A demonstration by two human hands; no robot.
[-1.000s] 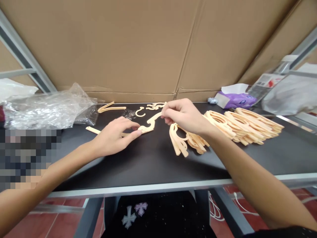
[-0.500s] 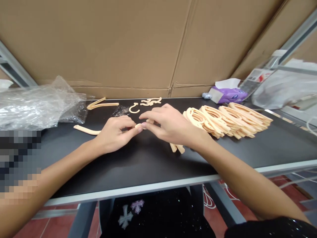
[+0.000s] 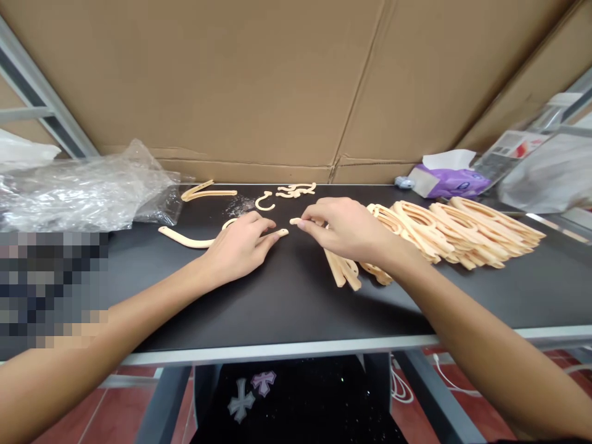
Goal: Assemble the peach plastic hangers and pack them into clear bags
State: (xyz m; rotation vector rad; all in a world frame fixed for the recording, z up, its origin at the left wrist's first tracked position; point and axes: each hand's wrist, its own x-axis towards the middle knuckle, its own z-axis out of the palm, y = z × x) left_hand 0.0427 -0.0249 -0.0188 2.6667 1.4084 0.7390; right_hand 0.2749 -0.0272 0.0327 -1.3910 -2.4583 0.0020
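Observation:
My left hand (image 3: 240, 246) is closed over a beige plastic hanger part. One curved arm (image 3: 185, 239) of it reaches out to the left, a bit of a ring shows behind my knuckles, and a short end pokes past my fingertips. The middle of this part is hidden under the hand. My right hand (image 3: 345, 227) pinches a small beige piece (image 3: 295, 221), a short gap away from the left fingertips. Most of that piece is covered by the fingers. Behind the hands lie a loose beige hook (image 3: 264, 202) and a small heap of hooks (image 3: 296, 190).
Stacked beige hanger parts (image 3: 456, 231) lie to the right, with more pieces (image 3: 342, 269) under my right wrist. Two straight arms (image 3: 210, 193) rest at the back left near clear plastic bags (image 3: 83, 194). A purple tissue pack (image 3: 451, 180) stands at the back right by the cardboard wall (image 3: 231, 80).
My hands have moved apart; before, their fingertips met at the small piece. More of the hanger part under my left hand now shows. The camera view has shifted slightly left.

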